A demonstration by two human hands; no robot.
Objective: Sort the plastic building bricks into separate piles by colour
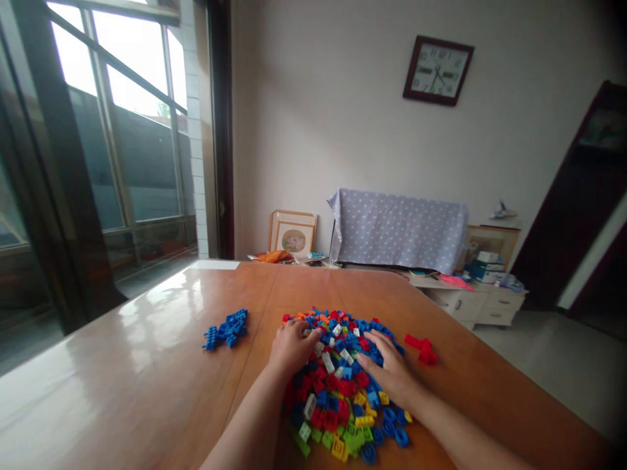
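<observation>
A large pile of mixed toy bricks (343,385), in red, blue, yellow, green, white and orange, lies on the wooden table. My left hand (294,346) rests at the pile's upper left edge, thumb and fingers apart; no brick shows in its grip. Over the pile's right side is my right hand (389,369), fingers spread, with nothing visibly held. A cluster of blue pieces (228,329) sits apart to the left of the pile. To the right of my right hand lies a small group of red bricks (424,349).
The wooden table (176,385) reaches toward the wall. Beyond its far edge stand a low white cabinet (484,307), something draped in a dotted cloth (399,228) and a framed picture (294,238). A glass door is at the left.
</observation>
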